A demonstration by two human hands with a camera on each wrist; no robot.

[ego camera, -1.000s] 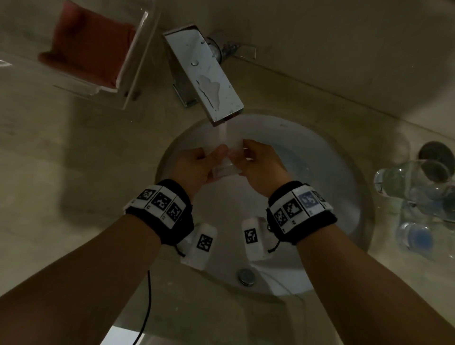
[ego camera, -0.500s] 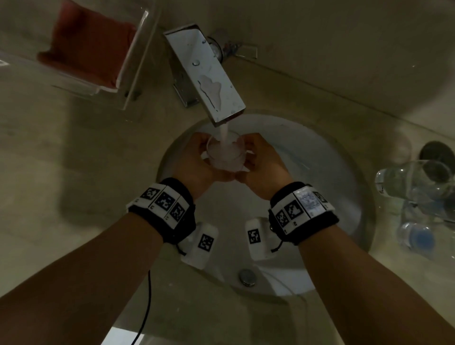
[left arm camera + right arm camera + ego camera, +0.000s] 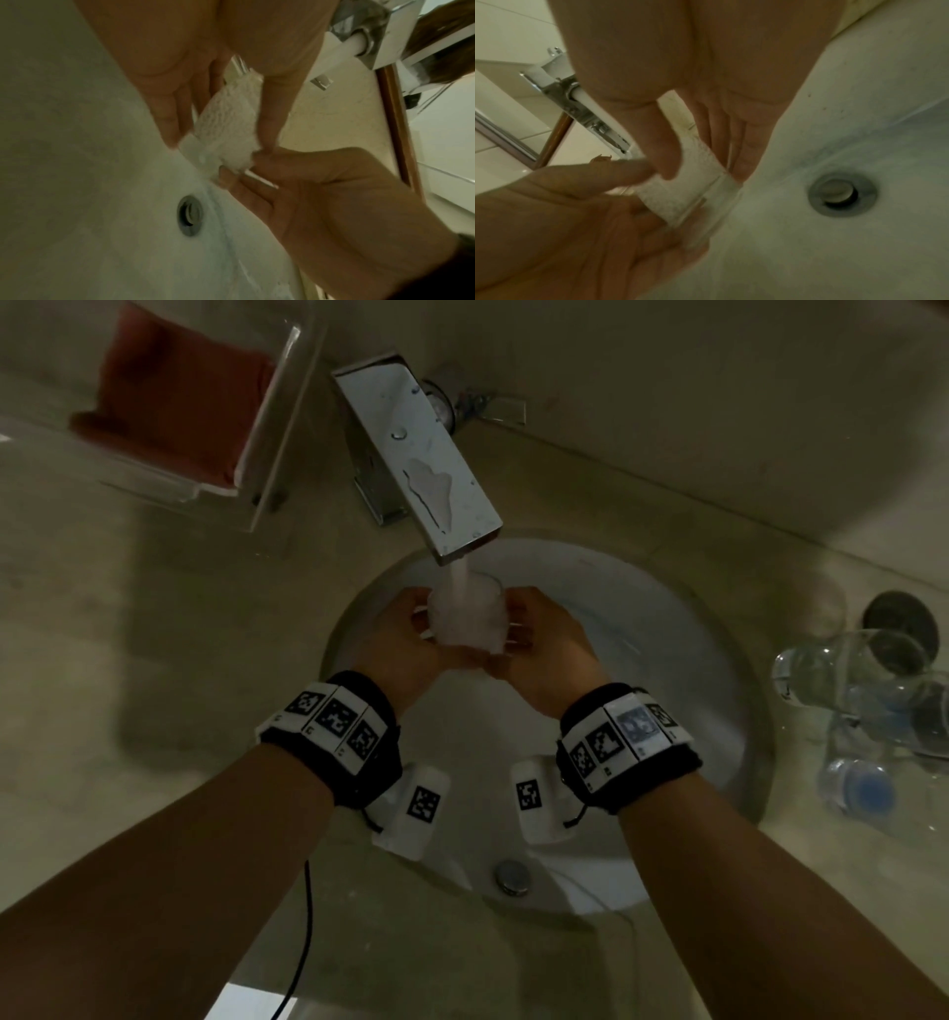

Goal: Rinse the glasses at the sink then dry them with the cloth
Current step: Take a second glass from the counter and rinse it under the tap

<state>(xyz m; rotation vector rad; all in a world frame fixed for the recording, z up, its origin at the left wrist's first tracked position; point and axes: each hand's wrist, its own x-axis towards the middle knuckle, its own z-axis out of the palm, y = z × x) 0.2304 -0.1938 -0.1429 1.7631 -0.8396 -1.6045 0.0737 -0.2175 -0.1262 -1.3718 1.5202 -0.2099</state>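
Observation:
A clear glass stands mouth up under the running tap, white with frothing water. My left hand grips its left side and my right hand its right side, over the round white sink. In the left wrist view the glass sits between my left thumb and fingers, with the right hand holding its base. In the right wrist view the glass is pinched between my right thumb and fingers. A red cloth lies in a clear box at the back left.
Several more clear glasses and a bottle with a blue cap stand on the counter right of the sink. The drain lies below the hands. A black cable hangs at the front.
The glass, held tilted under the stream a second ago, has been turned mouth up and is filling with water. Both hands have shifted to cup its sides.

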